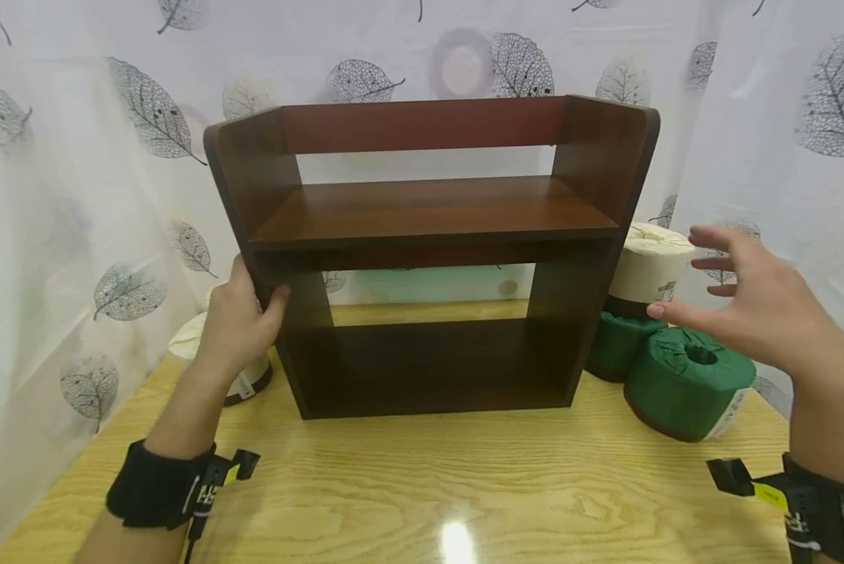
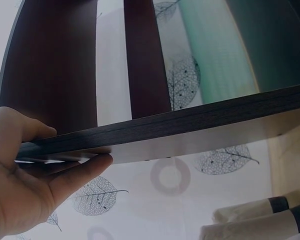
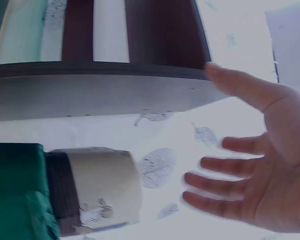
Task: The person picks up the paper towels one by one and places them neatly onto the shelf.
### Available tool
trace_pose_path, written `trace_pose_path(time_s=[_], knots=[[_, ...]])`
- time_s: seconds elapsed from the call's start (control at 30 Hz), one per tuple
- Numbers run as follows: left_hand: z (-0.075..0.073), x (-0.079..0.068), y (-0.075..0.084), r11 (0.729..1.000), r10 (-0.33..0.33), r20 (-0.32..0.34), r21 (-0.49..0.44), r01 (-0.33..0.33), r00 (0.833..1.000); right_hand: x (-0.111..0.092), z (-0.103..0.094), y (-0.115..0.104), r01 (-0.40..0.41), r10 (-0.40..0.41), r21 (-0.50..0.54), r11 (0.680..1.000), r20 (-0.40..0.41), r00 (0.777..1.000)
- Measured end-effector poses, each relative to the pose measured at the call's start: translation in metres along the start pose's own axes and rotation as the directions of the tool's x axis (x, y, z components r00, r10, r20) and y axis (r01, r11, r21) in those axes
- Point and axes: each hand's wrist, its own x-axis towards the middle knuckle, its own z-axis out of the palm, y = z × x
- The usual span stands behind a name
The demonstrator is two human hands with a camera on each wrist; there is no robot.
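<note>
A dark brown two-tier wooden shelf [image 1: 436,211] stands upright on the table. My left hand [image 1: 234,325] grips the edge of its left side panel, thumb on the inner face and fingers along the outer face. In the left wrist view the panel's edge [image 2: 190,117] passes between thumb and fingers. My right hand [image 1: 767,305] hovers in the air beyond the shelf's right side, holding nothing, its thumb and fingers spread apart. The right wrist view shows those fingers [image 3: 220,185] extended, with the thumb tip overlapping the corner of the right side panel [image 3: 140,70].
Right of the shelf, a cream wrapped roll [image 1: 650,262] sits on top of a green wrapped roll [image 1: 615,345], with another green roll [image 1: 690,384] in front. More cream rolls [image 1: 252,376] stand behind the left side panel. A leaf-patterned curtain [image 1: 132,294] surrounds the wooden table [image 1: 393,486].
</note>
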Motion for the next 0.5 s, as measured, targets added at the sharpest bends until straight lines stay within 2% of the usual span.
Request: trace_pose_path(time_s=[0.17,0.27,0.4,0.5], knots=[[0.000,0.000,-0.001,1.000,-0.006,0.007,0.003,0.006,1.000,0.002,-0.005,0.014,-0.008,0.031,-0.157,0.988,0.147,0.989],[0.000,0.001,-0.001,1.000,-0.011,0.015,0.002,0.011,1.000,0.005,-0.003,0.024,-0.005,0.057,-0.219,0.976,0.232,0.971],[0.000,0.000,-0.001,1.000,-0.023,0.029,0.001,0.023,0.999,0.008,0.005,0.038,0.057,0.063,-0.296,0.954,0.380,0.923],[0.000,0.000,-0.001,1.000,-0.021,0.029,-0.001,0.021,0.999,0.010,0.013,0.046,0.103,0.067,-0.338,0.936,0.456,0.888]])
